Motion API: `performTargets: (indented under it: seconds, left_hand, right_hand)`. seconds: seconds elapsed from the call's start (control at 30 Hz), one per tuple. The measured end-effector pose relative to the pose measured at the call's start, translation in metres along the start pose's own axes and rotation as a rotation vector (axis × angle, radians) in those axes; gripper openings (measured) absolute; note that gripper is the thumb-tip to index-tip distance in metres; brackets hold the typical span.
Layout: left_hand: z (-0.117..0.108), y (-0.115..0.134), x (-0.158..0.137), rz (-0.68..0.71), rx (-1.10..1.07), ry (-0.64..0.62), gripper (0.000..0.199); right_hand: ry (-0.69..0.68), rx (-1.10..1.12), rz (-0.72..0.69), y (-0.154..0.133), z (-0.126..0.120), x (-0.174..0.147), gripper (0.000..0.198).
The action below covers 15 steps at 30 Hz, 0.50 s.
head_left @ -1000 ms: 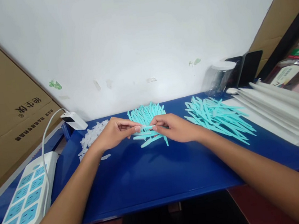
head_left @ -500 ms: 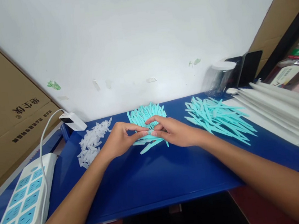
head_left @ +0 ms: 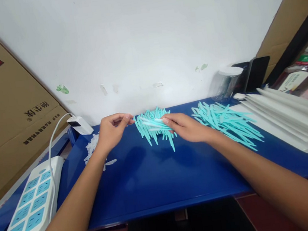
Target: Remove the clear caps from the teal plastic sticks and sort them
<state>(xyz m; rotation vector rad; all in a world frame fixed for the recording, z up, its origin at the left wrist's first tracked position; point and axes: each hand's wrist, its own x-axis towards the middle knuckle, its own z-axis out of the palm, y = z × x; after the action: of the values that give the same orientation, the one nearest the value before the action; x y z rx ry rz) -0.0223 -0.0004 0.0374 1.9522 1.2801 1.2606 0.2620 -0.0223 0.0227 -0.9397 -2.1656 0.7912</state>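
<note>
Turquoise sticks (head_left: 152, 123) are being pinched by right hand (head_left: 185, 127), best being kept level and together; left hand (head_left: 113, 131) is being held near pile (head_left: 144, 130), grip unclear.

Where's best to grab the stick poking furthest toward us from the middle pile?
Probably pinch the stick by its near tip, coming from the front: it is long and thin, and that tip juts past the middle pile.

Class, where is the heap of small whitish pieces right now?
In the head view, the whitish heap lies at left on the blue table, partly behind the left hand, near the white box.
</note>
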Motion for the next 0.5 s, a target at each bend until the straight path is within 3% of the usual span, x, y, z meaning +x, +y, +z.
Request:
performTargets:
  seconds: [0.13,0.3,0.5]
  left_hand:
    - [0.008,-0.004,0.000,-0.054,-0.125,0.036,0.057]
    - [0.046,0.009,-0.023,-0.043,-0.429,-0.084,0.068]
    - [0.063,0.020,-0.041,-0.088,-0.485,-0.155,0.065]
  right_hand:
    - [0.096,-0.057,-0.020,0.002,-0.002,0.003,0.040]
    - [-0.008,-0.047,-0.073,-0.007,0.017,0.000,0.033]
    - [-0.057,-0.088,-0.134,-0.011,0.030,-0.005,0.046]
